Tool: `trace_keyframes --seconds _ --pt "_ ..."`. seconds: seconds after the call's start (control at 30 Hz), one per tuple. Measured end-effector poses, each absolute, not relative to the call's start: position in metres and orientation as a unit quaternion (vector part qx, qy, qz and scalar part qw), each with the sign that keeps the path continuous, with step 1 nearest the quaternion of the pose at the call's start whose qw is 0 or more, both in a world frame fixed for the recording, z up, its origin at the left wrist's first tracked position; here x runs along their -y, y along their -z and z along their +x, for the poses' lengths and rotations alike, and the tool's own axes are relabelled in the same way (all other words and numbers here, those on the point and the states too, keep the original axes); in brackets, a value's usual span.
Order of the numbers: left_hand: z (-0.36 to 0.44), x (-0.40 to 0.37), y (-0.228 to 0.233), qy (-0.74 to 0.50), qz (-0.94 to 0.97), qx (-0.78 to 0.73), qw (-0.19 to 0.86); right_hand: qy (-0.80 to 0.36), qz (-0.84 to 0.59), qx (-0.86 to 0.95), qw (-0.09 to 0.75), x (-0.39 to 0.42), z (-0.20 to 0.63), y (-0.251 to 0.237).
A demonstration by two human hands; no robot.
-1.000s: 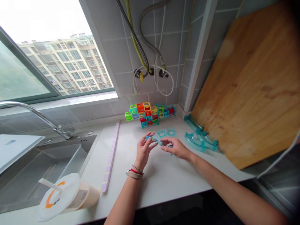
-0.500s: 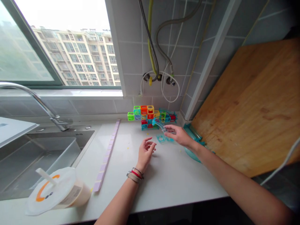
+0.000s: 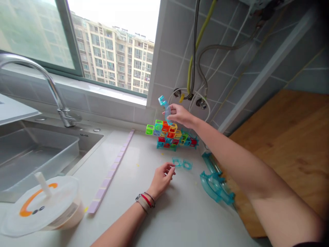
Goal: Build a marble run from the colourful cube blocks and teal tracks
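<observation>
Head view. The right hand (image 3: 180, 115) pinches a clear blue curved track piece (image 3: 166, 109), held just above the left end of the coloured block stack (image 3: 171, 134). The left hand (image 3: 162, 178) rests on the tabletop (image 3: 144, 206) in front of the stack, fingers loosely curled, grasping nothing, beside two small blue frame pieces (image 3: 182, 163).

Risk: the stack is light and loosely built; pressing the piece down off-centre could topple or shift it, since the left hand gives no support. A weak pinch could drop the piece.

Change: half a second earlier the right hand held the piece low, in front of the stack; it is now raised above it. The left hand has hardly moved.
</observation>
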State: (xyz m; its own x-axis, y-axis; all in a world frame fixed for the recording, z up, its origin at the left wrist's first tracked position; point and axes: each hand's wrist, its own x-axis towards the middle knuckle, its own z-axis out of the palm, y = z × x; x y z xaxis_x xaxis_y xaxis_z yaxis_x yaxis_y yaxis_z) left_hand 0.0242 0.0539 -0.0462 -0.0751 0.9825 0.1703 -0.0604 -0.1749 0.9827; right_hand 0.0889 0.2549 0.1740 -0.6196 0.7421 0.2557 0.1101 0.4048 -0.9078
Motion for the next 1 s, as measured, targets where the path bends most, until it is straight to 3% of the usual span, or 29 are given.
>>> trace_keyframes --seconds 0.2,0.43,0.83,1.0 --pt "-0.025 -0.086 -0.003 -0.71 0.27 -0.384 0.525 -0.579 -0.195 0.731 0.303 -0.232 0.061 -0.158" --pt "-0.061 -0.13 -0.064 -0.758 0.256 -0.271 0.535 -0.606 -0.198 0.725 0.26 -0.216 0.07 -0.156" --pt "-0.115 -0.17 -0.087 -0.823 0.317 -0.261 0.392 -0.61 -0.271 0.686 0.289 -0.248 0.105 -0.174" --pt "-0.121 -0.177 -0.072 -0.817 0.323 -0.252 0.405 -0.488 -0.311 0.767 0.278 -0.274 0.095 -0.168"
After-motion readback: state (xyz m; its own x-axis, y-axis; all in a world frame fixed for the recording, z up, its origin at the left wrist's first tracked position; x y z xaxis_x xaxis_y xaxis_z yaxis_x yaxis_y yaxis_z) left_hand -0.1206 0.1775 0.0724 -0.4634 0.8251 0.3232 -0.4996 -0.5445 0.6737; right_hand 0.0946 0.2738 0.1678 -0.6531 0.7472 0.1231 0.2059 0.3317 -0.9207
